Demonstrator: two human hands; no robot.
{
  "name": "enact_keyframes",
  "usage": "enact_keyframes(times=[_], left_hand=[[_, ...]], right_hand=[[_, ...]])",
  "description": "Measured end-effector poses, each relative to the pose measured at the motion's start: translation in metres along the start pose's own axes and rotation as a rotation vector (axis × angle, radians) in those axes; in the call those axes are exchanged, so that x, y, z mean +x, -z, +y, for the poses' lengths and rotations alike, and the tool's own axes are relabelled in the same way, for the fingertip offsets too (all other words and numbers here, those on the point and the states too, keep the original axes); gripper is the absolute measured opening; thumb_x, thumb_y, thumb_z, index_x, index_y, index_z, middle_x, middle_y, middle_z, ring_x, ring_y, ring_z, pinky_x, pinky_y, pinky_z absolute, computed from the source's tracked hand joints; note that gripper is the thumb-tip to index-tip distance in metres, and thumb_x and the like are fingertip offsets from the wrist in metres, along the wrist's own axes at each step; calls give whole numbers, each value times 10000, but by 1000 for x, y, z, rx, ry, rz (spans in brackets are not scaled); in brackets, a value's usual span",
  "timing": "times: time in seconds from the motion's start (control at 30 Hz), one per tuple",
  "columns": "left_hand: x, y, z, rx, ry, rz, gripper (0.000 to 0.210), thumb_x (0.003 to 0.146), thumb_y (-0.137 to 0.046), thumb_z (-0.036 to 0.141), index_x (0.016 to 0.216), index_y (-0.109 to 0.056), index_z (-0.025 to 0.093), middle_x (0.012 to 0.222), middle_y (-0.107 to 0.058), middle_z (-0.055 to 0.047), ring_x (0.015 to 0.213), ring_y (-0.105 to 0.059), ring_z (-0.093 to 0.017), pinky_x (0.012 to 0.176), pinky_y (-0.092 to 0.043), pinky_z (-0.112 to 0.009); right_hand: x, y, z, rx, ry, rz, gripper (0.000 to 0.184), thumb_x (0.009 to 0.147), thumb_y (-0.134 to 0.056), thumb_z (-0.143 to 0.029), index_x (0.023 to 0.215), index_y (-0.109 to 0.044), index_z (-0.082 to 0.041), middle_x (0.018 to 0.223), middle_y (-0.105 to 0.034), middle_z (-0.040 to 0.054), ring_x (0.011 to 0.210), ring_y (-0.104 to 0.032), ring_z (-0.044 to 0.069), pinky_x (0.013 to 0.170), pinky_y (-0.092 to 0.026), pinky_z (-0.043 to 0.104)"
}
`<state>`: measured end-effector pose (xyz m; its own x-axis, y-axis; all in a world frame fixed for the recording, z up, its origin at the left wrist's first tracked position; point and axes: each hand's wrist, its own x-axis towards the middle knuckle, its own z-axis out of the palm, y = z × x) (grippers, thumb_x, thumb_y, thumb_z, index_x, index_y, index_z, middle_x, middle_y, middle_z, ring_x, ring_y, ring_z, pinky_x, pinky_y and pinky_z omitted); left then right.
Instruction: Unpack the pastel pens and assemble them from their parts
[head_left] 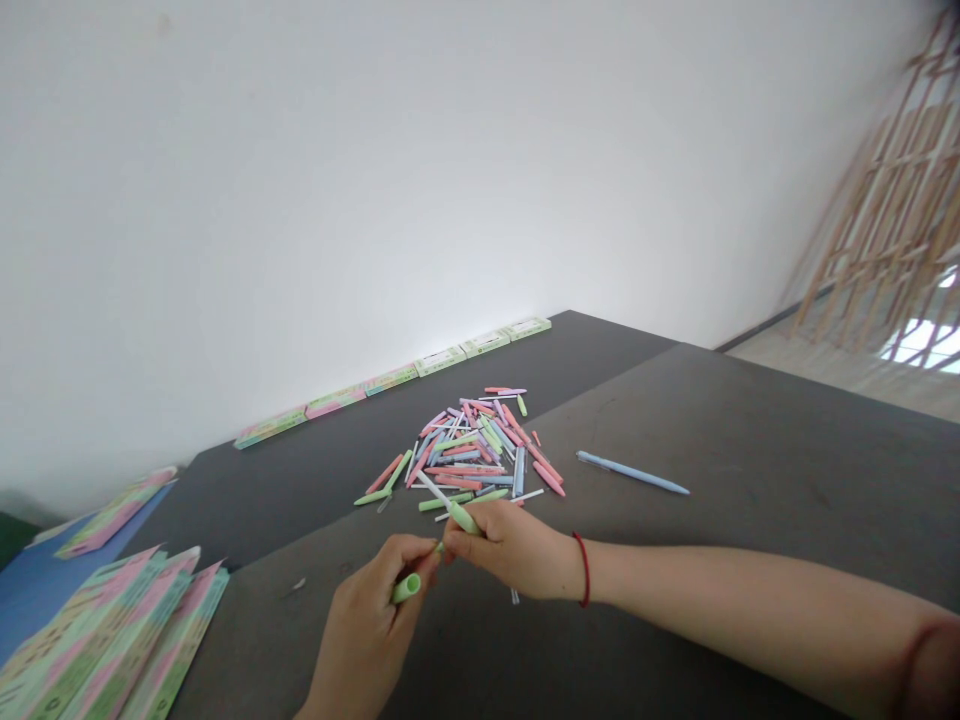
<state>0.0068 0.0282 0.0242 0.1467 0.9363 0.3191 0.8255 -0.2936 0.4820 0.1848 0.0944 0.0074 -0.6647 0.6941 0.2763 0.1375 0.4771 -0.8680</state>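
Observation:
My left hand point(371, 610) is closed around a light green pen barrel point(406, 588), whose hollow open end faces me. Just right of it, my right hand point(517, 550) pinches a light green pen part point(465, 518) with a thin white refill point(433, 488) sticking out of it. The fingertips of both hands nearly meet; a small green tip shows between them. Right behind the hands lies a heap of pen parts point(469, 470) in pink, green, blue and purple, mixed with white refills. A whole light blue pen point(634, 472) lies apart on the right.
The dark table point(750, 480) meets a white wall. A row of flat printed boxes point(335, 402) runs along its back edge. More printed boxes point(112, 630) are stacked at the front left, near a blue surface point(142, 525). A wooden rack point(885, 210) stands beyond on the right.

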Motion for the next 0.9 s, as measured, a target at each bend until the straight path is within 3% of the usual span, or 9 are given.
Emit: enact_keyframes(times=[0.17,0.4,0.57,0.73,0.9], left_hand=[[2,-1,-2,-27,58,-37,180,877,-474,376,825,-584,244,669,-619,69,604,-576,-110,578,-391,-186],[2,0,2,-78,110,6,202,859,-489,398,815,-599,235,692,-629,50,638,-578,-128,594,-408,-200],[2,2,6,-116,95,42,182,841,-508,378,787,-611,237,684,-631,52,630,-577,-127,590,-412,-199],[1,4,5,-86,146,9,256,853,-479,408,712,-593,228,617,-579,59,544,-518,-116,530,-381,-201],[-1,3,3,-81,159,7,278,840,-485,422,683,-598,223,649,-610,49,584,-551,-126,540,-389,-205]], right_hand=[[2,1,1,24,-34,-35,242,896,-426,-260,792,-613,-147,581,-407,-54,536,-376,76,491,-280,188],[1,3,1,-39,64,-3,198,900,-444,-246,864,-619,-158,714,-526,-20,655,-473,106,593,-343,203],[-2,6,-6,-136,108,3,194,896,-482,-298,792,-571,-161,673,-504,-24,618,-456,106,577,-335,204],[-3,10,-9,-229,143,-4,121,876,-525,-268,849,-594,-172,728,-579,-3,664,-513,115,600,-342,199],[-4,9,-8,-266,115,-18,140,874,-531,-288,844,-603,-171,709,-592,1,647,-524,121,586,-339,199]])
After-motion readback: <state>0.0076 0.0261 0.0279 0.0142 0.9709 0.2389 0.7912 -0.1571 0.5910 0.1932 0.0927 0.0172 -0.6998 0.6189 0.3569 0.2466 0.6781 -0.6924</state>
